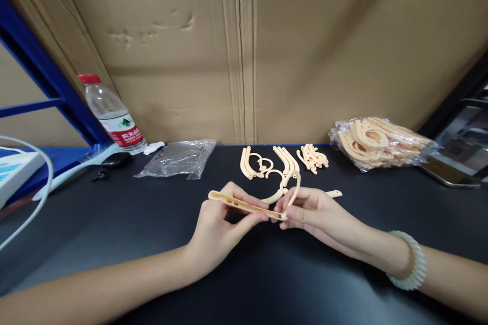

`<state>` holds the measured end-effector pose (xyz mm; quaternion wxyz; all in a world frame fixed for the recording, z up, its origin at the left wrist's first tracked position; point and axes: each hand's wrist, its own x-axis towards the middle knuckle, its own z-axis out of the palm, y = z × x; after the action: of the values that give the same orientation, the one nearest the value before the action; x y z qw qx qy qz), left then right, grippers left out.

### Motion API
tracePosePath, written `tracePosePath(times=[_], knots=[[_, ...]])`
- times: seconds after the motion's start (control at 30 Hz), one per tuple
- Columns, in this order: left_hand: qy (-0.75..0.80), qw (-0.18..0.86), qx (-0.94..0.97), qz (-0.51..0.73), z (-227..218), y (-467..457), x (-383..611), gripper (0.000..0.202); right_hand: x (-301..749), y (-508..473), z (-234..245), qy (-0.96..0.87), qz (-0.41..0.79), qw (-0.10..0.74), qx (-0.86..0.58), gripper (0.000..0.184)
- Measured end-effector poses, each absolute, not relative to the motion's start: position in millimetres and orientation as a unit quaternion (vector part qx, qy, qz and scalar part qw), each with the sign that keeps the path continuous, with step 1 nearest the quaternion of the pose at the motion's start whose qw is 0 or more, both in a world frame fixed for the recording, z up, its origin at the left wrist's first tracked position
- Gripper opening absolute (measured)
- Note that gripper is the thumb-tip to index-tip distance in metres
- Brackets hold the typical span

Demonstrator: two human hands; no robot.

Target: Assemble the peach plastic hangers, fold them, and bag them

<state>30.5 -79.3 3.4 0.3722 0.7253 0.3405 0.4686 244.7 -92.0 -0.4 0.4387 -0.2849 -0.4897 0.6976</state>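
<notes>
My left hand (219, 231) pinches a long beige plastic hanger arm (236, 203) between thumb and fingers, its hollow side showing. At the arm's right end, my right hand (324, 213) grips a curved hanger hook (297, 190), whose base meets the arm. Whether the two are joined I cannot tell. Behind my hands lies another beige hanger piece (273, 197), partly covered by them. Farther back are hanger arms in a left group (245, 163) and a right group (286, 158), with loose hooks (264, 163) between them. Small beige pieces (313, 157) form a heap to the right.
A clear bag of beige hanger parts (381, 143) sits at the back right, near a phone (450, 172). An empty plastic bag (179, 158) and a red-capped water bottle (118, 119) stand back left. A white cable (48, 188) loops at far left. Cardboard (171, 61) walls the rear.
</notes>
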Motion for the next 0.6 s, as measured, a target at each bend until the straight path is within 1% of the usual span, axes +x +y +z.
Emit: tracePosePath(times=[0.23, 0.37, 0.6], knots=[[0.280, 0.311, 0.764, 0.491, 1.3, -85.1, 31.0, 0.023, 242.2, -96.2, 0.6, -0.498, 0.680, 0.445, -0.301, 0.016], [0.272, 0.281, 0.775, 0.497, 2.0, -87.2, 32.2, 0.023, 240.3, -96.8, -1.0, -0.510, 0.658, 0.458, -0.313, 0.020], [0.303, 0.245, 0.777, 0.495, -0.7, -85.9, 32.1, 0.018, 237.1, -95.7, -2.3, -0.542, 0.608, 0.478, -0.330, 0.018]])
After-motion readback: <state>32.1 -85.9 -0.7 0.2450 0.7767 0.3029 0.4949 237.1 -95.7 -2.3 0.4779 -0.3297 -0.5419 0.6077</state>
